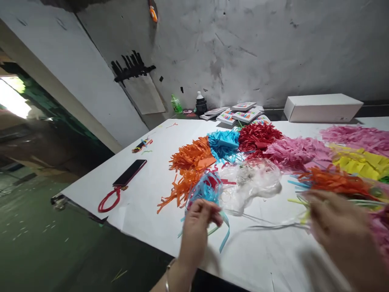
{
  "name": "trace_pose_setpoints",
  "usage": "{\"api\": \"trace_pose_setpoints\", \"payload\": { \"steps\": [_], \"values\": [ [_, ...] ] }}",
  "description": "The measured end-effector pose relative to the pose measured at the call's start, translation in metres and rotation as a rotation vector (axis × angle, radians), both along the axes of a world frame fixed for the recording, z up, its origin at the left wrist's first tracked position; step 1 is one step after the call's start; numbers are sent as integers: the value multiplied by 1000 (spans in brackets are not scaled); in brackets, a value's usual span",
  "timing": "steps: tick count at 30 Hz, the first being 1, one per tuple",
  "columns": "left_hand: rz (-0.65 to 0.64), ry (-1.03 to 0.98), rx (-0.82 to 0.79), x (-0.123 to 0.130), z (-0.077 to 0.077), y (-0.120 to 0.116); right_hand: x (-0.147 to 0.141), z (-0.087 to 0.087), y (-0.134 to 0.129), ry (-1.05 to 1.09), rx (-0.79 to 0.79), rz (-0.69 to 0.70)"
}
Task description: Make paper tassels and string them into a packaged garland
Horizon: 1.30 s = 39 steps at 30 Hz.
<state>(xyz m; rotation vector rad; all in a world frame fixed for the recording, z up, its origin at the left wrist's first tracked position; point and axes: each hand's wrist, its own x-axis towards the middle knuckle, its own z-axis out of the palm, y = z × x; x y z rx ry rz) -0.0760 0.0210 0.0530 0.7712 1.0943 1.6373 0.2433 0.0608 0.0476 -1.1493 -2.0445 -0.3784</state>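
Observation:
My left hand (199, 223) is over the front of the white table, its fingertips pinched together. Whatever they hold, if anything, is too small to make out. Just behind it lies a clear bag of light blue paper strips (208, 187), with loose blue and pale green strips trailing by the fingers. My right hand (334, 223) is smeared by motion at the right, close to thin white and grey strings (281, 225) and an orange paper fringe (337, 181). Between the hands, farther back, sits a crumpled clear plastic bag (252, 178) with small bits inside.
Fringed paper bundles in orange (190, 154), blue (224, 142), red (258, 136), pink (300, 152) and yellow (360, 162) line the table. A phone (130, 172) with a red strap lies left. Printed cards (240, 113) and a white box (322, 107) stand along the wall.

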Motion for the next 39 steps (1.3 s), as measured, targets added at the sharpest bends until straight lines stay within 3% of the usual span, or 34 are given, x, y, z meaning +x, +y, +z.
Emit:
{"api": "trace_pose_setpoints", "payload": {
  "steps": [3,5,8,12,14,17,21,24,26,27,30,32,39],
  "values": [
    [-202,135,61,30,-8,-10,-95,0,-21,67,-207,339],
    [-281,202,109,34,-11,-12,-132,-3,-28,120,-322,456],
    [-314,478,164,14,-14,-3,-144,-10,-23,191,-381,486],
    [-108,1277,111,-31,-18,23,-133,-23,-10,232,-407,420],
    [-69,1461,12,-54,-18,36,-134,-27,-7,188,-441,423],
    [-52,1452,-29,-91,-14,49,-141,-31,-7,156,-429,439],
    [123,1418,-61,-134,-9,52,-149,-40,-3,169,-425,417],
    [292,1446,-103,-142,-12,47,-150,-50,0,141,-439,428],
    [364,1491,-28,-134,-14,42,-150,-55,0,104,-466,438],
    [323,1506,58,-126,-14,41,-149,-56,0,82,-485,441],
    [-4,1452,340,-101,-9,44,-149,-55,-2,44,-513,454],
    [-125,1404,403,-86,-4,54,-151,-52,-5,47,-504,468],
    [-83,1353,433,-67,-4,105,-150,-60,-11,74,-562,431]
  ]
}}
